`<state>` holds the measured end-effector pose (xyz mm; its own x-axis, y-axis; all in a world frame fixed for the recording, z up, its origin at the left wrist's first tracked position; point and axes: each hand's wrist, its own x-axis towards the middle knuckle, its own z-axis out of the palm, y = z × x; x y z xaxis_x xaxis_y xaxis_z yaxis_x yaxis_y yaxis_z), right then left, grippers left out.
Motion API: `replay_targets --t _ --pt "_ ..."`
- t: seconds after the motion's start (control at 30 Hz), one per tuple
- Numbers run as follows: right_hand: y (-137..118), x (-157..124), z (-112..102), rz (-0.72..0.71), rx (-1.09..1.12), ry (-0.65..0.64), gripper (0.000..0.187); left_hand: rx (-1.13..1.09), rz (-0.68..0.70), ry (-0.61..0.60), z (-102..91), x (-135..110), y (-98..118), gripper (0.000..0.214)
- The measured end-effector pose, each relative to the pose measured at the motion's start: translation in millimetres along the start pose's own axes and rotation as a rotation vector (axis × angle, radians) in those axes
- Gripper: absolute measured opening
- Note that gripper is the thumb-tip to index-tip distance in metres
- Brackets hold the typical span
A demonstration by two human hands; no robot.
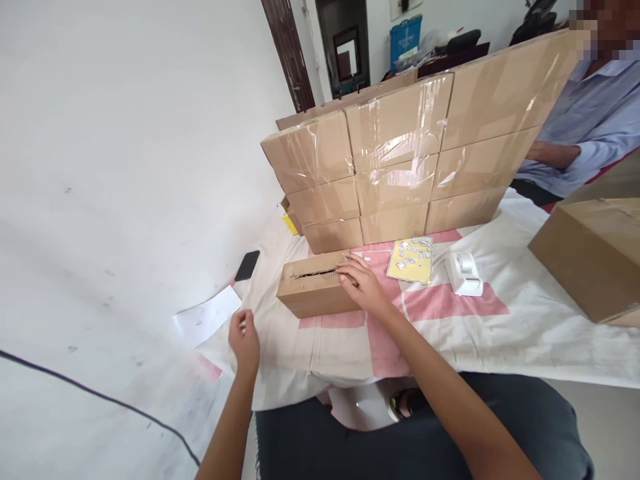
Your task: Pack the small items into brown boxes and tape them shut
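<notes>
A small cardboard box [320,303] lies on the cloth-covered table, with a torn, dark slit running along its top. My right hand [367,285] reaches over the right end of this box, its fingers stretched out and resting on the top beside the slit. Off to the left of the box, my left hand [245,341] is raised with curled fingers. A pale spot shows between those fingers, too small to name. Close to the left hand are a white sheet of paper [210,317] and a black phone [247,265].
Taped cardboard boxes [395,173] form a wall across the table. A yellow card with pale scraps [411,261], a white tape dispenser [464,275] and a larger box [590,260] stand rightward. Behind the wall sits a person [595,120]. The white wall [125,167] borders the left.
</notes>
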<state>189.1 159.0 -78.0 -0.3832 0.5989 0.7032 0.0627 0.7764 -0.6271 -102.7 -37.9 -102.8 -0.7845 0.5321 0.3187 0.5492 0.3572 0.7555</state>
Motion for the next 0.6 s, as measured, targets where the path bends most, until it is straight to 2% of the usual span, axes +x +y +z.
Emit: replay_targets --t 0.07,0.1,0.2,0.27,0.37,0.47,0.6 --pt "1 0 1 -0.001 0.014 0.013 0.022 0.124 -0.093 0.076 -24.4 -36 -44 0.038" --pt "1 0 1 0.002 0.02 0.019 0.023 0.18 -0.132 0.064 -33.9 -53 -65 0.037" --pt "1 1 1 0.022 0.028 0.022 0.023 0.284 -0.161 -0.098 -48.1 -88 -112 0.034" --pt "0 2 0 0.034 0.03 0.009 0.023 0.318 -0.128 -0.223 -46.8 -95 -128 0.035" --pt "-3 1 -2 0.04 0.01 -0.02 0.026 0.363 -0.077 -0.347 -34.5 -86 -134 0.039" --pt "-6 -4 -4 0.073 -0.043 -0.006 0.032 0.406 -0.036 -0.432 -16.2 -62 -128 0.041" --pt "-8 -14 -13 0.108 -0.093 -0.009 0.052 0.442 0.05 -0.534 7.5 -26 -115 0.041"
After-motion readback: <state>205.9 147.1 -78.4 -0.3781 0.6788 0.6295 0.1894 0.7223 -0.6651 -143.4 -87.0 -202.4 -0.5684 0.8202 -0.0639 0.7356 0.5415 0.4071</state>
